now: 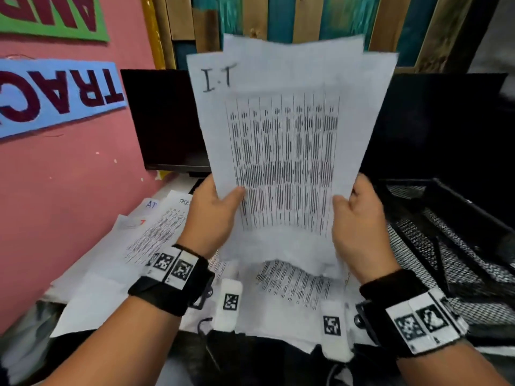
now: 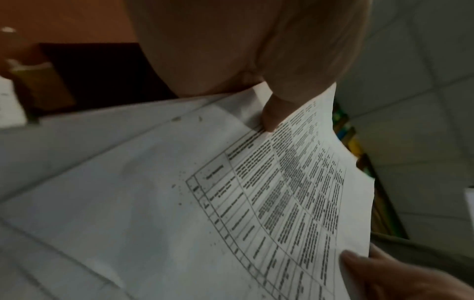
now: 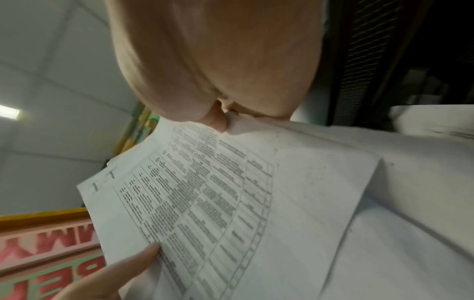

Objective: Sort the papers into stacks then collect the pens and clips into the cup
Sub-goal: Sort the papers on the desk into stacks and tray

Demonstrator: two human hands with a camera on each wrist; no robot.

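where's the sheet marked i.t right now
In the head view, the I.T sheet is held upright mid-frame between left hand and right hand, above the desk papers.

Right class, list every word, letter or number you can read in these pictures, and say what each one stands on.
"I.T": handwritten at the top corner of the held sheet.
"TRAC": cut off, on the blue wall sign.
"AT": handwritten on a paper on the desk.
Green wall sign: letters cut off, not readable.
Printed tables on the papers: too blurred to read.

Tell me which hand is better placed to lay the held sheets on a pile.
Probably the left hand. Both hands grip the sheets, but the loose papers lie on the left, while the right hand is beside the mesh tray.
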